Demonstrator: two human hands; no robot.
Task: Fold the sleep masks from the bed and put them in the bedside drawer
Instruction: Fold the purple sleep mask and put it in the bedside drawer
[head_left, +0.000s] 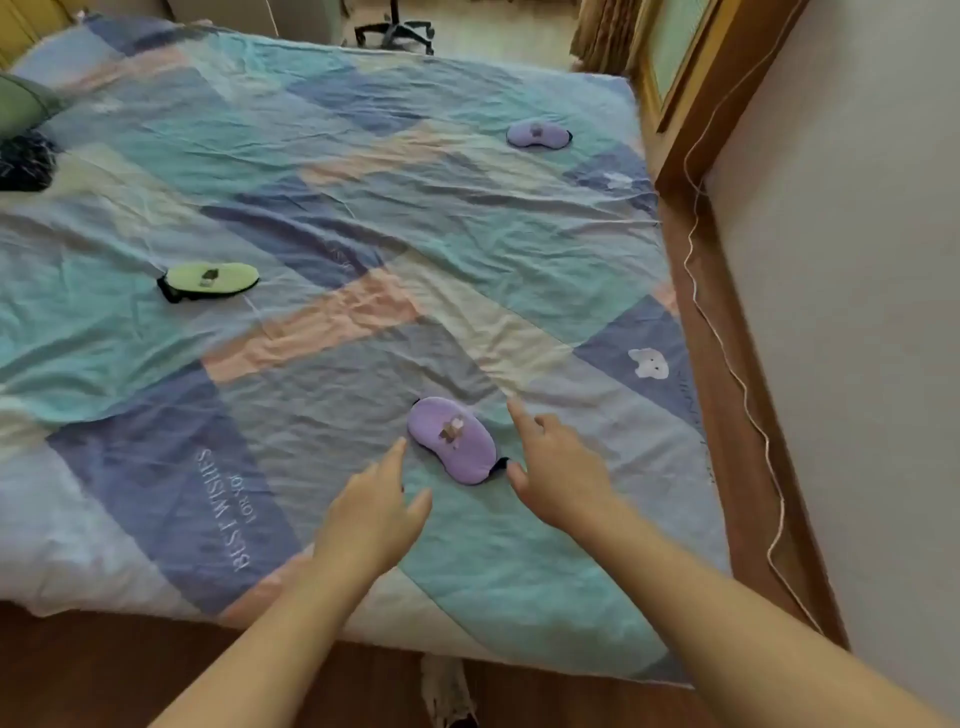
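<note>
A purple sleep mask (451, 439) lies flat on the patchwork bedspread (322, 218), near the bed's front right. My left hand (375, 512) hovers just left of it, fingers apart, holding nothing. My right hand (558, 467) is just right of it, fingers spread, thumb close to the mask's black strap end. A green sleep mask (210, 279) lies at the left middle of the bed. A second purple sleep mask (538, 134) lies at the far right. The bedside drawer is not in view.
A dark bundle (23, 161) and a green pillow (21, 101) sit at the bed's left edge. A wooden bed frame (727, 415) and a white cord (748, 395) run along the wall on the right. An office chair base (395, 31) stands beyond the bed.
</note>
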